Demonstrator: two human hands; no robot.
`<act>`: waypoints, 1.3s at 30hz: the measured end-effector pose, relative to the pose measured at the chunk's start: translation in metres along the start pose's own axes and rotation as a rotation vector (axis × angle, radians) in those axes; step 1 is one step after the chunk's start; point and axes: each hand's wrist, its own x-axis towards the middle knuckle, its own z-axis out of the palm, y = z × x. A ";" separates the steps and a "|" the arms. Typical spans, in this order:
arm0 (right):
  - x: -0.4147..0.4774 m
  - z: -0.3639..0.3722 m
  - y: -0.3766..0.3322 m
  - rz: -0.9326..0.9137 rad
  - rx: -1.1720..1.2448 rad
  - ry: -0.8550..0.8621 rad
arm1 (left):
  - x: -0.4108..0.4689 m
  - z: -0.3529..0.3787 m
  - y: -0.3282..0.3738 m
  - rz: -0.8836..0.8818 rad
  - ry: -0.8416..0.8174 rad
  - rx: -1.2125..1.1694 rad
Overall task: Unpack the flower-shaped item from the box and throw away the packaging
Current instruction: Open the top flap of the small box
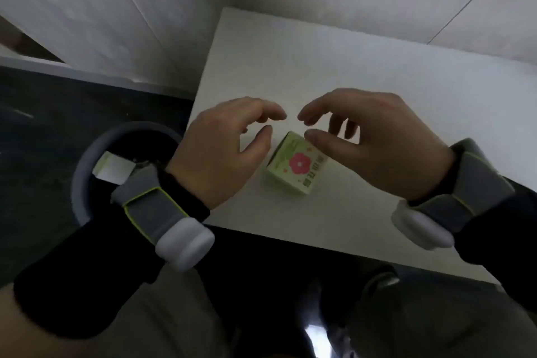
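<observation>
— Nearest the lens: black sleeves, grey woven wrist straps point(151, 209) with smooth white rounded pods.

— And the grip?

— Left hand point(220, 151) and right hand point(374, 148) curled wide, empty, poised over a small pale-green cardboard box point(296, 166), red flower printed, on the matte white worktop point(377, 73). Round grey bin point(84, 166) left.
</observation>
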 end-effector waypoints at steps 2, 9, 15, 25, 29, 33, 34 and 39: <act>-0.005 0.009 0.005 0.001 -0.053 0.015 | -0.004 0.008 -0.005 -0.003 0.006 -0.009; -0.028 0.034 0.012 -0.003 -0.173 -0.062 | -0.024 0.027 -0.024 0.094 -0.002 -0.060; -0.042 0.042 0.014 -0.060 -0.005 -0.053 | -0.050 0.030 -0.020 0.029 0.064 -0.120; -0.072 0.069 -0.008 0.043 0.090 0.107 | -0.094 0.035 -0.009 -0.151 0.109 -0.356; -0.075 0.074 -0.016 0.024 0.113 0.085 | -0.096 0.037 -0.004 -0.140 0.065 -0.367; -0.070 0.072 -0.019 -0.003 0.093 0.069 | -0.096 0.034 -0.006 -0.130 0.052 -0.293; -0.068 0.071 -0.019 -0.023 0.079 0.052 | -0.095 0.033 -0.008 -0.124 0.036 -0.282; -0.058 0.065 -0.015 -0.031 0.114 -0.002 | -0.091 0.021 -0.010 -0.155 0.008 -0.274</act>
